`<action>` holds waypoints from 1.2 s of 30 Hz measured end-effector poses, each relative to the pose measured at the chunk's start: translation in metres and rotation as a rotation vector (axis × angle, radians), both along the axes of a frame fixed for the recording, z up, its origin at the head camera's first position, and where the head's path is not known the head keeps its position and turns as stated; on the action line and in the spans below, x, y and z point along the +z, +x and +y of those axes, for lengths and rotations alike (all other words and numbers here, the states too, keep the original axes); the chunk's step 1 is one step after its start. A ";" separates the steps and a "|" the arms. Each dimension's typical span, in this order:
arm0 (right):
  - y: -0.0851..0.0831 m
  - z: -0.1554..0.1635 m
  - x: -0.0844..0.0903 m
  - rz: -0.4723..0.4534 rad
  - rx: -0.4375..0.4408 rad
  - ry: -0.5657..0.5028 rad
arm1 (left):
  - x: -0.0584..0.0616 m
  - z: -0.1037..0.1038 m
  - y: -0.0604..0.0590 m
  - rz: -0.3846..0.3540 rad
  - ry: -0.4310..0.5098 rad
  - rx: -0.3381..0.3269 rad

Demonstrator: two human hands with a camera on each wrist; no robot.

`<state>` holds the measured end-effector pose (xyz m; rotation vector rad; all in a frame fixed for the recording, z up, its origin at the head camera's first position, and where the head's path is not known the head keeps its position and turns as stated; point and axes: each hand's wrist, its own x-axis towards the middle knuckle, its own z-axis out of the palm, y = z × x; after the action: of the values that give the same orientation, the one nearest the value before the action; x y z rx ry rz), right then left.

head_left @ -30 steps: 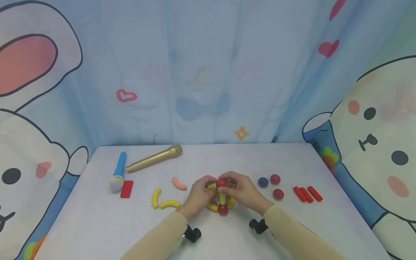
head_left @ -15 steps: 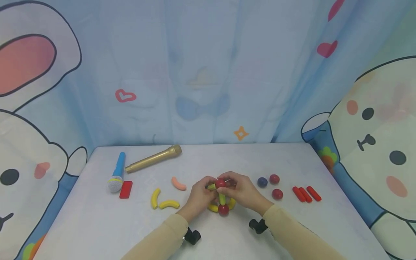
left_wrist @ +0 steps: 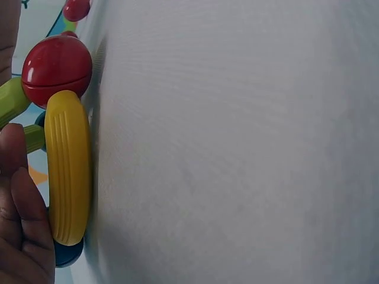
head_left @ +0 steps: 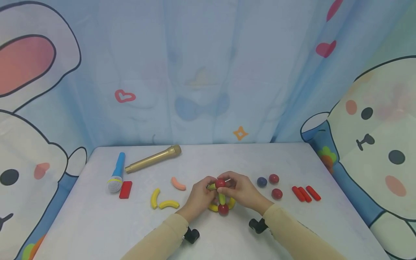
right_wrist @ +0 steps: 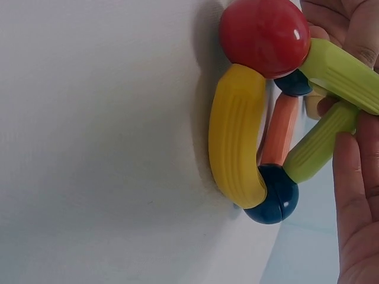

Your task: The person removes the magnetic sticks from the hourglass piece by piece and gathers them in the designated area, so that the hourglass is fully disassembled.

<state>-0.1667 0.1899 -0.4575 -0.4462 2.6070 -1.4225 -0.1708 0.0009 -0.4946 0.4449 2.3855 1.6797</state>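
Note:
At the middle front of the table, both hands work on a toy frame of balls and rods. In the head view my right hand (head_left: 243, 189) pinches the upper red ball (head_left: 220, 183) between thumb and fingers. My left hand (head_left: 199, 195) grips around the frame's left side, by a short green rod (head_left: 211, 186). Another green rod (head_left: 222, 199) runs down to a lower red ball (head_left: 223, 209). Along the base are a yellow curved rod (right_wrist: 235, 136), a dark blue ball (right_wrist: 273, 195) and an orange rod (right_wrist: 279, 130). The hands hide much of the frame's rear.
Left lie a blue toy microphone (head_left: 118, 171), a gold microphone (head_left: 153, 159), a red block (head_left: 125, 190), a yellow curved piece (head_left: 155, 198), another yellow piece (head_left: 169, 204) and an orange curved piece (head_left: 178, 183). Right are a blue ball (head_left: 261, 182), red balls (head_left: 277, 194) and red rods (head_left: 306, 194).

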 end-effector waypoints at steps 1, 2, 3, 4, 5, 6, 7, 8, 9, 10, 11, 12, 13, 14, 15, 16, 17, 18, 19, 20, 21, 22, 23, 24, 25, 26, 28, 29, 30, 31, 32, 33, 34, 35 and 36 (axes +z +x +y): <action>0.000 0.000 0.000 -0.005 -0.006 0.001 | 0.000 0.000 0.000 0.001 0.001 -0.001; 0.001 -0.001 0.000 -0.011 -0.010 0.001 | 0.000 0.000 0.000 0.004 0.000 -0.001; 0.001 -0.001 0.000 -0.016 -0.013 0.000 | -0.001 0.000 0.000 0.005 0.000 -0.001; 0.001 -0.001 0.000 -0.020 -0.015 -0.002 | -0.001 0.000 0.000 0.006 0.001 0.000; 0.002 -0.001 0.000 -0.022 -0.016 -0.004 | -0.001 0.001 0.000 0.009 0.002 0.000; 0.002 -0.001 -0.001 -0.020 -0.016 -0.007 | -0.001 0.001 0.000 0.013 0.004 0.001; 0.002 0.000 0.000 -0.014 -0.020 -0.009 | -0.002 0.001 0.000 0.015 0.006 0.003; 0.002 0.000 0.000 -0.005 -0.024 -0.013 | -0.002 0.001 0.000 0.017 0.008 0.006; 0.002 0.001 0.000 0.006 -0.028 -0.016 | -0.002 0.002 0.000 0.019 0.012 0.010; 0.002 0.001 0.000 0.019 -0.032 -0.015 | -0.003 0.002 0.000 0.021 0.013 0.014; 0.002 0.002 0.000 0.035 -0.037 -0.012 | -0.003 0.002 0.000 0.024 0.014 0.018; 0.002 0.002 0.001 0.049 -0.041 -0.009 | -0.003 0.002 0.000 0.025 0.015 0.022; 0.001 0.002 0.001 0.063 -0.046 -0.004 | -0.003 0.002 0.000 0.026 0.014 0.027; 0.001 0.003 0.001 0.070 -0.047 -0.002 | -0.003 0.002 0.000 0.032 0.013 0.029; 0.001 0.003 0.001 0.074 -0.047 0.005 | -0.003 0.002 0.000 0.036 0.011 0.030; 0.001 0.003 0.001 0.074 -0.050 0.010 | -0.003 0.002 0.001 0.038 0.010 0.031; 0.001 0.003 0.001 0.072 -0.053 0.013 | -0.003 0.002 0.001 0.039 0.009 0.031; 0.001 0.003 0.002 0.065 -0.056 0.013 | -0.003 0.002 0.001 0.040 0.009 0.031; 0.001 0.003 0.002 0.059 -0.060 0.015 | -0.003 0.002 0.001 0.044 0.012 0.030; 0.001 0.003 0.002 0.051 -0.062 0.013 | -0.003 0.002 0.001 0.044 0.017 0.029; 0.002 0.003 0.002 0.047 -0.066 0.014 | -0.003 0.003 0.001 0.042 0.019 0.029; 0.002 0.002 0.001 0.043 -0.068 0.013 | -0.003 0.003 0.001 0.040 0.019 0.030; 0.002 0.002 0.001 0.040 -0.070 0.012 | -0.003 0.003 0.001 0.040 0.018 0.029; 0.002 0.002 0.001 0.038 -0.070 0.010 | -0.003 0.003 0.001 0.040 0.017 0.030; 0.002 0.002 0.001 0.036 -0.070 0.007 | -0.003 0.003 0.001 0.039 0.014 0.030; 0.001 0.002 0.001 0.031 -0.069 0.002 | -0.002 0.003 0.001 0.036 0.008 0.031; 0.001 0.002 0.000 0.022 -0.066 -0.004 | -0.001 0.003 0.002 0.031 -0.003 0.030; 0.001 0.002 0.000 0.016 -0.066 -0.007 | -0.001 0.003 0.002 0.030 -0.005 0.027; 0.000 0.002 -0.001 0.009 -0.065 -0.010 | 0.000 0.003 0.002 0.027 -0.007 0.024; 0.000 0.002 -0.001 0.003 -0.068 -0.009 | 0.000 0.003 0.002 0.024 -0.008 0.018; 0.000 0.002 -0.001 -0.003 -0.070 -0.008 | 0.001 0.003 0.002 0.022 -0.008 0.013; 0.000 0.001 -0.001 -0.009 -0.073 -0.006 | 0.001 0.003 0.001 0.020 -0.005 0.007; 0.000 0.001 -0.002 -0.013 -0.077 -0.004 | 0.001 0.003 0.001 0.017 -0.005 0.002; 0.000 0.001 -0.002 -0.016 -0.081 -0.002 | 0.001 0.003 0.000 0.014 -0.005 -0.003; 0.000 0.001 -0.002 -0.018 -0.084 0.001 | 0.001 0.003 0.000 0.009 -0.005 -0.009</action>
<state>-0.1668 0.1912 -0.4596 -0.3259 2.6412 -1.4435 -0.1705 0.0035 -0.4936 0.4624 2.3907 1.6711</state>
